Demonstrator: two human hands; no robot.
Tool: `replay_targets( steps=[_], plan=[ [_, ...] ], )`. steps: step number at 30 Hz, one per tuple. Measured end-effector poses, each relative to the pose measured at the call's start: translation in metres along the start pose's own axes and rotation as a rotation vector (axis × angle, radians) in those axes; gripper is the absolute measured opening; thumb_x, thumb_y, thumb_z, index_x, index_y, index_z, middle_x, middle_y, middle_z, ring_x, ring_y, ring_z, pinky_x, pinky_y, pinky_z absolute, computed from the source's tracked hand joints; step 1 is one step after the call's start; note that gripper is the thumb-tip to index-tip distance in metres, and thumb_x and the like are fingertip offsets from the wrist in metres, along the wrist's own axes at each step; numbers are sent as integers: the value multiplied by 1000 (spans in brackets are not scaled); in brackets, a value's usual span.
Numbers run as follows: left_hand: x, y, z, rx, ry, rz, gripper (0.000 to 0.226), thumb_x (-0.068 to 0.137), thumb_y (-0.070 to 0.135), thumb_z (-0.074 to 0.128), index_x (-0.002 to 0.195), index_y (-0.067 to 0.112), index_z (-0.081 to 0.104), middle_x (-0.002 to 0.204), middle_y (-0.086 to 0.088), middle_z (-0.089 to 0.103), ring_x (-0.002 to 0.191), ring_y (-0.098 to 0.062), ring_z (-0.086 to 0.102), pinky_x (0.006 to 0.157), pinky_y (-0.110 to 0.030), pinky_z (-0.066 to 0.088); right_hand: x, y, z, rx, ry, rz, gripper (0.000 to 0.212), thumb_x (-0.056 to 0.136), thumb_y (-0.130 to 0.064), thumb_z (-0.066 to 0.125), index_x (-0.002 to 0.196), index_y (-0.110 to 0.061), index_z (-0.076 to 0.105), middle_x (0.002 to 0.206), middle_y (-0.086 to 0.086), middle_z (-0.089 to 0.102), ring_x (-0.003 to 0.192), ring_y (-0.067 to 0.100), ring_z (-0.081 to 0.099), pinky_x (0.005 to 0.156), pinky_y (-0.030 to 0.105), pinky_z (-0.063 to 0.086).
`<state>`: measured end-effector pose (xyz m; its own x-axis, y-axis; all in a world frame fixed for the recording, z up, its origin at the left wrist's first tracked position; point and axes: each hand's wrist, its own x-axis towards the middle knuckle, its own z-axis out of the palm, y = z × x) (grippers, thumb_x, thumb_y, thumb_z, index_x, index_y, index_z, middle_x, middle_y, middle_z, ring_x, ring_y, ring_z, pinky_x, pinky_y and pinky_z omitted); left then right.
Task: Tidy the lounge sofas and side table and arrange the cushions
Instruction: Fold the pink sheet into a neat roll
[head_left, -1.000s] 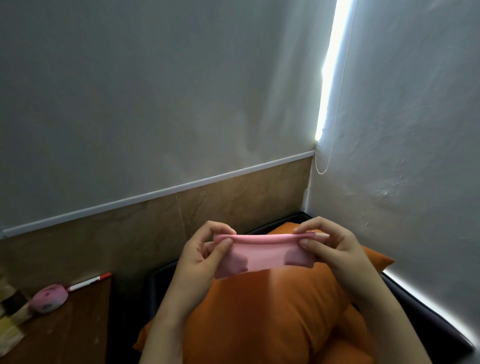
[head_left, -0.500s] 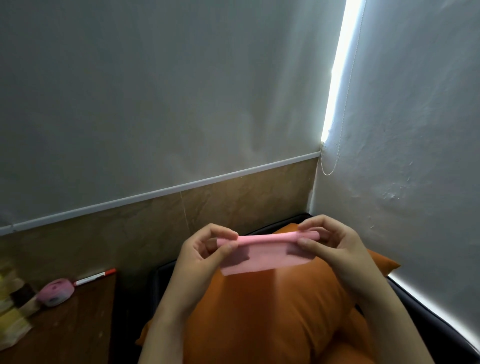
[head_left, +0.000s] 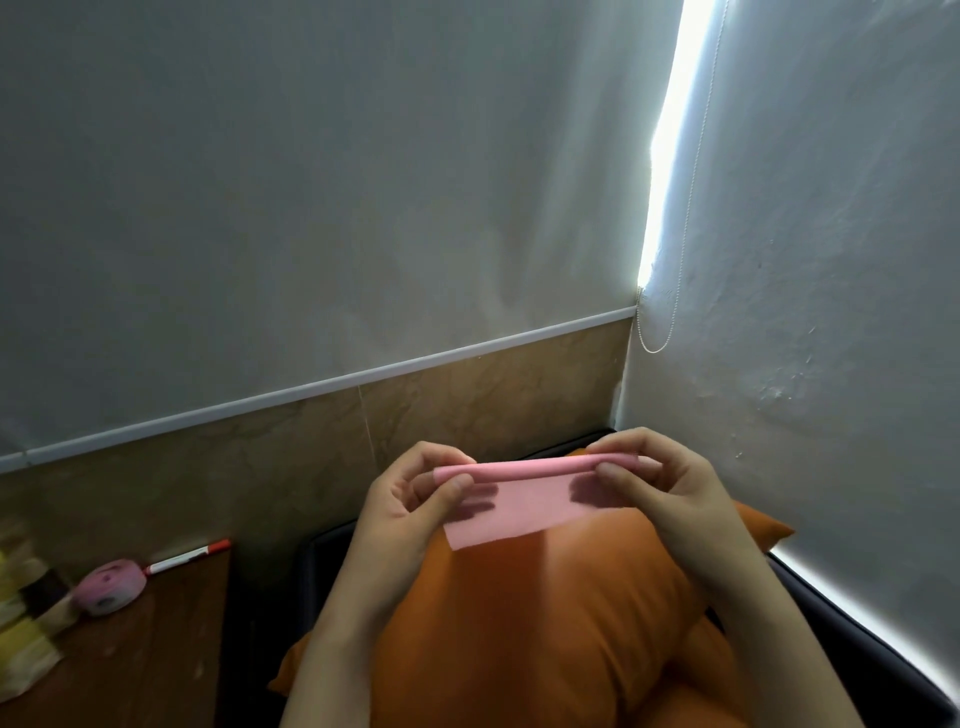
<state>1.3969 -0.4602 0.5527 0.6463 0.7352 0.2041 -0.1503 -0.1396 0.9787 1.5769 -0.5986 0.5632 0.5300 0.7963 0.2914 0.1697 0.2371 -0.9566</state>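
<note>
Both hands are up over the orange cushion (head_left: 545, 623), the left hand (head_left: 405, 512) and right hand (head_left: 670, 486) pinching the ends of a pink cloth (head_left: 519, 506), its top edge rolled; off to the left, a pink tape measure (head_left: 106, 587) and a red-capped pen (head_left: 189, 556) lie on the wooden desk (head_left: 156, 660)

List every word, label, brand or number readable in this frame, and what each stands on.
No text can be read here.
Pink sheet, pinched by the left hand and right hand: plain, no print showing.
Red-capped pen on the side table: any marking too small to read.
Pink round case beside it: dark spots, no legible letters.
</note>
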Motion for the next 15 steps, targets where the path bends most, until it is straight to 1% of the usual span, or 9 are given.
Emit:
replay_targets(
  steps=[3,5,7,8,10,12,15],
  plan=[
    [0,-1,2,52,-27,8,11,92,19,57,100,12,61,93,-6,74,86,-22,72,77,-34,59,-1,1,-1,-28,12,17,13,86,-3,60,98,-5,67,84,8,75,79,22,74,66,21,57],
    [-2,-2,4,79,-26,17,8,93,23,56,97,19,62,91,-2,72,83,-18,71,73,-34,58,-2,1,-2,-82,16,10,12,84,-13,62,95,-11,68,83,7,73,76,19,72,62,22,56],
    [-3,-1,4,111,-28,36,8,91,29,55,92,26,63,89,-2,68,81,-15,67,69,-34,53,-4,0,-2,-97,9,5,12,80,-23,63,90,-18,70,79,12,70,68,16,66,58,23,53],
    [-4,0,4,113,-39,46,9,91,31,55,91,27,62,88,-4,65,79,-15,64,66,-35,50,-5,-2,-2,-97,2,3,12,80,-25,63,88,-20,71,78,14,69,66,15,63,57,25,50],
    [-6,3,3,90,-58,57,9,90,30,54,92,25,61,87,-9,63,77,-18,62,64,-37,47,-7,-5,-3,-94,-18,-12,12,80,-26,63,87,-20,70,78,15,68,68,16,62,58,27,48],
    [-6,6,3,59,-68,57,9,91,29,55,93,22,60,87,-13,62,76,-22,61,61,-37,47,-7,-10,-4,-86,-26,-27,12,80,-26,64,87,-19,70,79,17,68,68,16,62,58,27,48],
    [-7,9,2,39,-78,66,11,91,27,55,96,18,60,87,-11,65,77,-25,65,59,-33,51,-8,-14,-5,-59,-33,-39,10,79,-24,64,86,-22,71,77,15,69,68,14,63,57,25,51]
  ],
)
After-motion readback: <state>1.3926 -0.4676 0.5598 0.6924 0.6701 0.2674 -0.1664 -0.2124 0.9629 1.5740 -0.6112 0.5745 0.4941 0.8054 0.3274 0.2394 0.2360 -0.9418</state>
